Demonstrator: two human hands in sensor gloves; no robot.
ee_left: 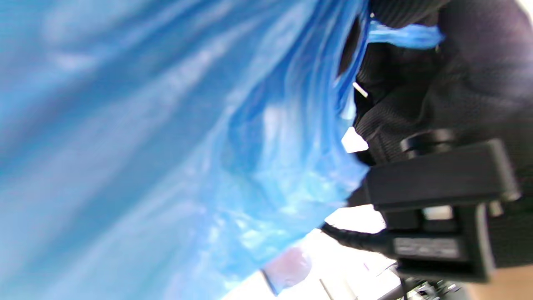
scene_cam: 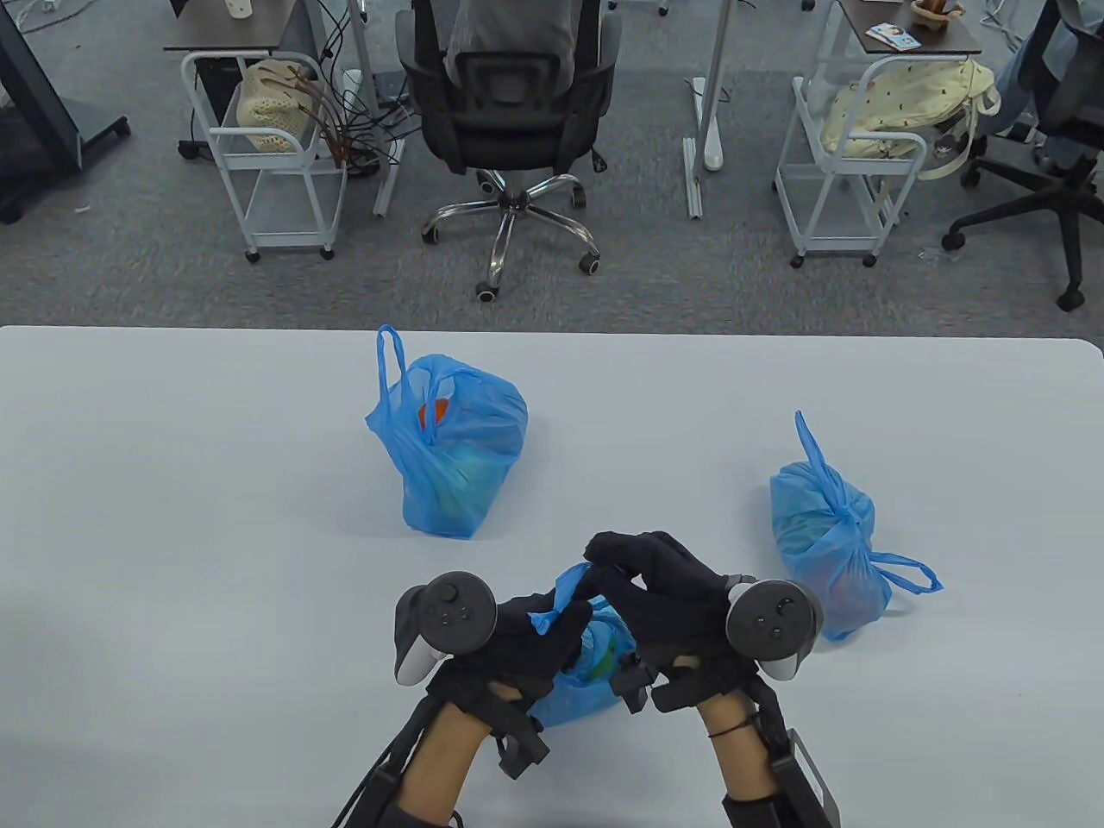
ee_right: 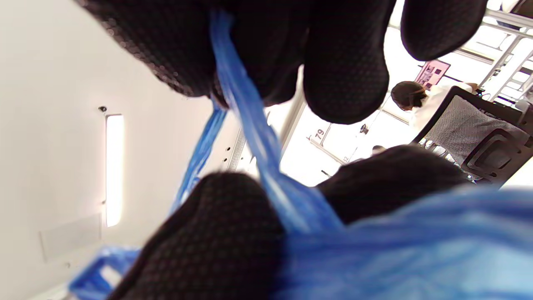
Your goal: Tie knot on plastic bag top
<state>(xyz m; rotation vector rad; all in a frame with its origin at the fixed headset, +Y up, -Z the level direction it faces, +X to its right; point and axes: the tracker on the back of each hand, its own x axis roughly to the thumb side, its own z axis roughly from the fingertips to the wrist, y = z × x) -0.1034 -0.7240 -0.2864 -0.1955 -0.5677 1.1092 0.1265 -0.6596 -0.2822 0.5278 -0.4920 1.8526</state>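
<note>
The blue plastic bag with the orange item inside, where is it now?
In the table view the blue plastic bag with the orange item sits at the table's far centre-left, beyond both hands, untouched.

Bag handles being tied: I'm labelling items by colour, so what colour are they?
Blue, like the rest of the bag. The handle strand pinched by the right hand shows best in the right wrist view.

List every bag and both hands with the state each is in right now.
near bag: on the table, top not yet knotted, handles held between both hands
left hand: grips one handle strip
right hand: pinches the other handle strip, pulled taut
right bag: top tied, lying on its side
far bag: upright, handles loose, mouth open
</note>
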